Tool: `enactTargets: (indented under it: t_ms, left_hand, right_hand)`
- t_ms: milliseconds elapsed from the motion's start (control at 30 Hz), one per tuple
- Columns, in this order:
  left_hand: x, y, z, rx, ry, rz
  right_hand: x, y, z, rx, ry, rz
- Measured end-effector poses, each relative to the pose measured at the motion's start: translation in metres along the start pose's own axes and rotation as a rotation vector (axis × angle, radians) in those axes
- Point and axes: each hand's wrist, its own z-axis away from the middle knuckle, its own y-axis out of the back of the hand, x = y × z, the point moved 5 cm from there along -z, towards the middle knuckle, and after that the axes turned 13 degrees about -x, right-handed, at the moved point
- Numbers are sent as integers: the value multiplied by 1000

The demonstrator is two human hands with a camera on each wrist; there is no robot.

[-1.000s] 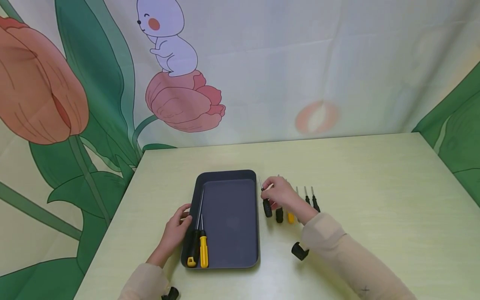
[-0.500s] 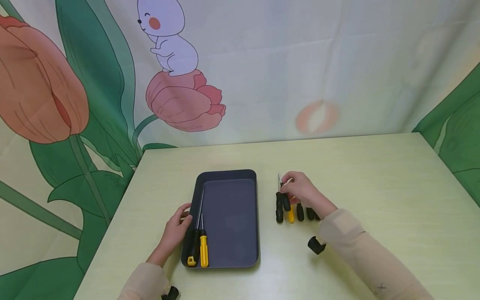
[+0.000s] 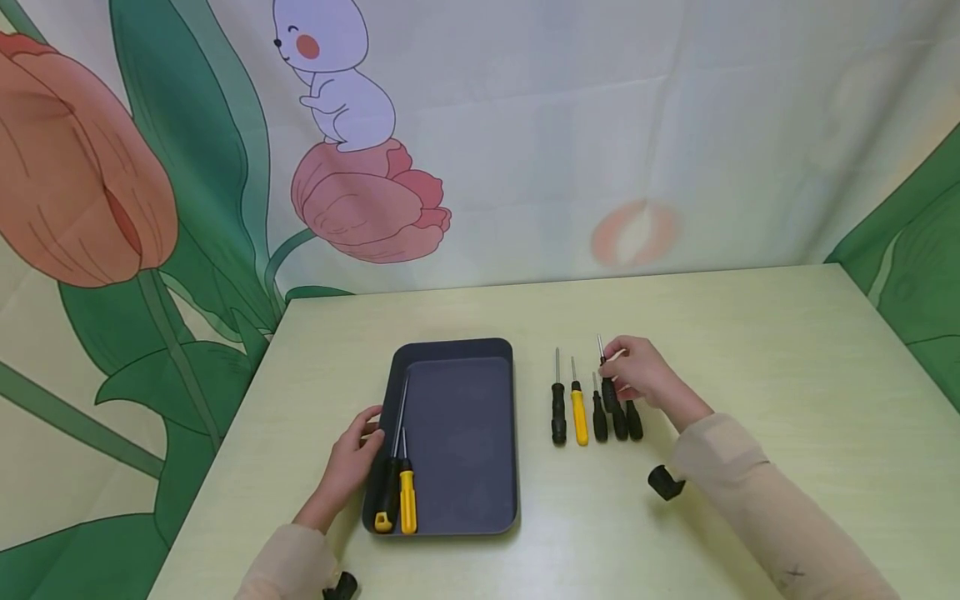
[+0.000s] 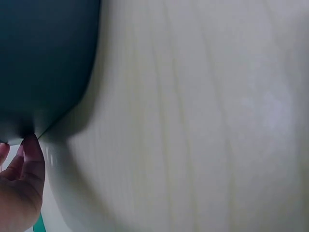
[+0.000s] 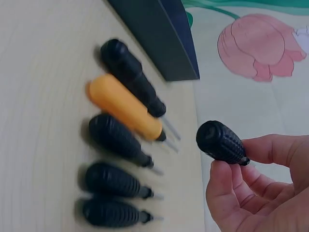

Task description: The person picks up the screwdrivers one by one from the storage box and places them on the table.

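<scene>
Thumb and fingertips of my right hand (image 3: 641, 369) pinch a black-handled screwdriver (image 5: 219, 141) near the top of its handle. In the head view its shaft points away from me. It hangs over a row on the table: a long black screwdriver (image 3: 558, 412), a yellow screwdriver (image 3: 579, 417) and several short black screwdrivers (image 3: 600, 419). My left hand (image 3: 348, 458) rests against the left side of the dark grey tray (image 3: 465, 442), its fingertips right at the rim. Along the tray's left side lie a black-and-yellow screwdriver (image 3: 388, 492) and a yellow screwdriver (image 3: 407, 500).
Both sets of tools are on a pale wooden table (image 3: 720, 350). A curtain (image 3: 525, 150) printed with flowers and a small animal hangs behind the far edge. Black wrist cameras are on both sleeves, the right camera (image 3: 666, 482) low over the table.
My right hand has carried the black screwdriver rightward, from beside the tray's edge across the row to its right part. My left hand and the tray have stayed in place.
</scene>
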Motion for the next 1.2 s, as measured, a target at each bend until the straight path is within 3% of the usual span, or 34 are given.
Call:
enactTargets:
  t_ms: [433, 767, 1200]
  left_hand:
    - [3, 0, 2, 6, -16, -9]
    - [5, 0, 4, 9, -12, -11]
    - [4, 0, 4, 10, -37, -30]
  right_hand:
    - [26, 28, 3, 6, -49, 1]
    - [45, 33, 2, 3, -120, 10]
    - [60, 33, -2, 14, -150, 40]
